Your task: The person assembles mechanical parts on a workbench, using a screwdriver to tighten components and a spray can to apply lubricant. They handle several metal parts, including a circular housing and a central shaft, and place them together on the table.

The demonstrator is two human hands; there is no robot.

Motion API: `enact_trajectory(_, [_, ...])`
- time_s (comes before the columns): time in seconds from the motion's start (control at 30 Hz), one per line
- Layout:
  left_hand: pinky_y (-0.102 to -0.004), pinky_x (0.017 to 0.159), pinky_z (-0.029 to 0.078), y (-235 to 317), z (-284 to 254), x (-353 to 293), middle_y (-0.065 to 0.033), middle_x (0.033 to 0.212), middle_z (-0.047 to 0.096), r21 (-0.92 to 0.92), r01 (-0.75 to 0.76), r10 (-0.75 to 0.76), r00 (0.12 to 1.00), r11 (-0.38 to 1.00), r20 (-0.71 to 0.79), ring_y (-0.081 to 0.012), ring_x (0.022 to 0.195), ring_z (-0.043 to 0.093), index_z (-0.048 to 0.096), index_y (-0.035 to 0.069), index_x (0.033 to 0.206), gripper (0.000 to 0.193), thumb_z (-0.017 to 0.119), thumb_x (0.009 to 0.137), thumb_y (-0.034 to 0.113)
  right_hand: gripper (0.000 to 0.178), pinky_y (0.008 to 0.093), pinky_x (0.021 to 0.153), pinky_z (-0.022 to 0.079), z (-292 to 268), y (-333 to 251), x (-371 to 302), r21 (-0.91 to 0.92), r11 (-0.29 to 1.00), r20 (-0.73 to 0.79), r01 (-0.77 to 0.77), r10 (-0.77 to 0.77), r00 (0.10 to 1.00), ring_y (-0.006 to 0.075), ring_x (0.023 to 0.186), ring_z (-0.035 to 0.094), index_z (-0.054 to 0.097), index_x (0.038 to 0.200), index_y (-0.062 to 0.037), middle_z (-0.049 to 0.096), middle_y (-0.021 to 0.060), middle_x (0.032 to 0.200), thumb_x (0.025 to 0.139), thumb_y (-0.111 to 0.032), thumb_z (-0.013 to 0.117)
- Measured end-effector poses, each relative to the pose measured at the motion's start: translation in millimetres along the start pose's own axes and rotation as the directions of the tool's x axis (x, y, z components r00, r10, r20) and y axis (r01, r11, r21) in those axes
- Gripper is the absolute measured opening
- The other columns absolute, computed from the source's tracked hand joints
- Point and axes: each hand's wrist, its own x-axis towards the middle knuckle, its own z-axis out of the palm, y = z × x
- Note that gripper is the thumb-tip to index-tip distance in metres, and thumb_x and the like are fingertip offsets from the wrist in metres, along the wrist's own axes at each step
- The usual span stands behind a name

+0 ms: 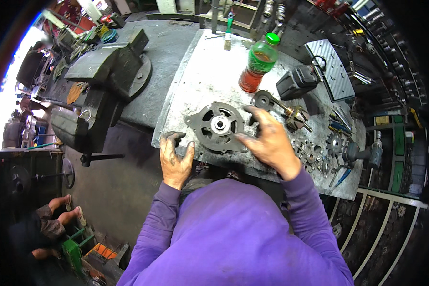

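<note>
Metal cover [218,144] lies flat on the workbench [188,88], close against its near edge, left of the middle, pale ring [219,125] uppermost. My left hand [174,160] hangs half-curled just off the cover's lower left rim, thumb well apart from fingers, holding nothing I can see. Right hand [273,142] spreads wide at the right rim, thumb tip over the edge; whether it touches, I cannot tell. My judgement for handling: take the rim from both sides at once, keep the cover level, keep fingertips out of the slots and off the ring, and watch the near edge, where a slip could send it to the floor. Bench surface is stained and scuffed. Toward the far edge: brush [228,38], bottle [258,64] of red liquid, black box [298,82]. Small metal parts [311,155] and a screwdriver [342,177] lie toward the near right corner. Past the left edge, a heavy vise [105,71] on a dark table [169,50]; a person's bare legs [62,217] show lower left.
</note>
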Motion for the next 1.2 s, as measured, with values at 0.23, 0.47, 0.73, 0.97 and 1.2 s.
enact_trajectory(0.23, [-0.0547, 0.124, 0.028, 16.1, 34.1, 26.8, -0.0226, 0.158, 0.041, 0.007, -0.284, 0.274, 0.932, 0.959, 0.236, -0.0429, 0.149, 0.033, 0.037, 0.006, 0.158, 0.118, 0.097, 0.062, 0.038, 0.039, 0.0472, 0.087, 0.055, -161.8, 151.1, -201.5, -0.129, 0.574, -0.741, -0.809, 0.486, 0.464, 0.0413, 0.098, 0.072, 0.071, 0.117, 0.0022, 0.076, 0.0230, 0.104, 0.090, -0.025, 0.077])
enact_trajectory(0.47, [-0.0581, 0.128, 0.017, 8.4, 40.6, 30.1, -0.0185, 0.162, 0.037, 0.246, -0.338, 0.236, 0.900, 0.908, 0.367, -0.0432, 0.152, 0.027, 0.031, 0.008, 0.160, 0.123, 0.096, 0.061, 0.041, 0.070, 0.0528, 0.096, 0.052, -162.1, 254.8, -367.1, 0.035, 0.088, -0.615, -0.995, 0.787, 0.048, 0.0521, 0.109, 0.067, 0.063, 0.115, 0.0117, 0.069, 0.0372, 0.111, 0.089, -0.052, 0.074])
enact_trajectory(0.73, [-0.0545, 0.127, 0.021, 14.8, 40.3, 33.8, -0.0187, 0.162, 0.038, 0.256, -0.319, 0.209, 0.902, 0.912, 0.379, -0.0412, 0.151, 0.029, 0.034, 0.008, 0.160, 0.123, 0.097, 0.057, 0.031, 0.060, 0.0517, 0.097, 0.052, -184.3, 281.5, -373.6, 0.055, 0.065, -0.678, -0.996, 0.735, 0.010, 0.0505, 0.111, 0.067, 0.062, 0.119, 0.0087, 0.070, 0.0335, 0.115, 0.089, -0.042, 0.076])
enact_trajectory(0.97, [-0.0544, 0.127, 0.022, 17.7, 39.4, 32.9, -0.0211, 0.159, 0.039, 0.233, -0.296, 0.200, 0.910, 0.926, 0.364, -0.0413, 0.150, 0.031, 0.036, 0.009, 0.159, 0.125, 0.099, 0.052, 0.026, 0.036, 0.0474, 0.087, 0.055, -179.1, 245.8, -274.0, -0.003, 0.394, -0.670, -0.919, 0.682, 0.295, 0.0436, 0.096, 0.072, 0.069, 0.106, 0.0056, 0.075, 0.0270, 0.098, 0.089, -0.025, 0.077])
enact_trajectory(1.2, [-0.0551, 0.125, 0.027, 21.8, 37.8, 30.6, -0.0211, 0.158, 0.039, 0.249, -0.259, 0.161, 0.921, 0.933, 0.354, -0.0428, 0.150, 0.028, 0.033, 0.010, 0.160, 0.130, 0.102, 0.052, 0.037, 0.030, 0.0433, 0.082, 0.054, -128.2, 144.9, -84.9, -0.115, 0.927, -0.287, -0.357, 0.313, 0.906, 0.0379, 0.090, 0.071, 0.068, 0.105, 0.0030, 0.072, 0.0228, 0.096, 0.092, -0.023, 0.073])
